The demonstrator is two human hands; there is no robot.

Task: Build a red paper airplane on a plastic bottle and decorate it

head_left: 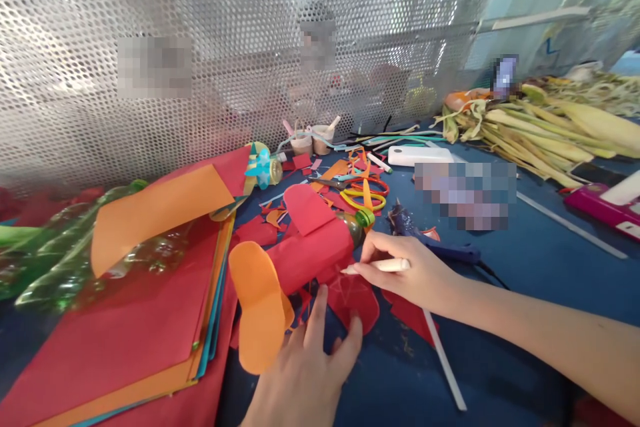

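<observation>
A bottle wrapped in red paper [315,253] lies on the table, its green cap [365,217] toward the right. Rounded red paper wings stick out from its sides, and an orange paper tail [259,307] sits at its left end. My right hand [405,273] grips a white marker [387,265], its tip at the near red wing [353,300]. Faint star-like lines show on that wing. My left hand [310,360] has its fingers spread, with fingertips resting on the near wing's edge.
Stacked coloured paper sheets [150,320] and green plastic bottles [65,253] lie at left. Scissors [365,193] rest among paper scraps behind the bottle. A blue glue gun [445,248], a white strip [445,360] and dried husks [540,123] are at right. A perforated metal screen [240,27] stands behind.
</observation>
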